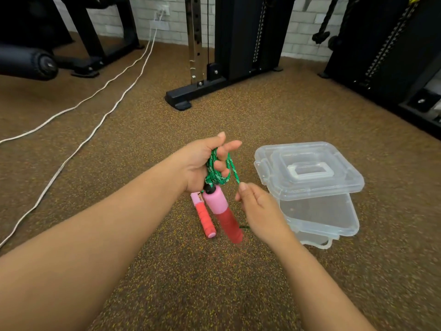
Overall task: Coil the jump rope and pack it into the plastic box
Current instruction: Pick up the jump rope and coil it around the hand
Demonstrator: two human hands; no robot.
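Note:
My left hand [202, 163] grips a bundle of green jump rope [216, 172] wound in loops around its fingers. One pink-and-red handle [223, 211] hangs from the bundle below that hand. The second pink-and-red handle [204, 215] lies on the floor just to its left. My right hand [256, 209] pinches a strand of the green rope that runs up to the bundle. The clear plastic box [319, 218] stands on the floor to the right, its clear lid [307, 170] resting askew across its far side, leaving the near part uncovered.
The floor is brown speckled rubber. A black gym machine base [191, 94] stands ahead, more black equipment [381, 56] at the right and a padded roller [26, 62] at far left. Two white cables [100, 108] run across the floor on the left.

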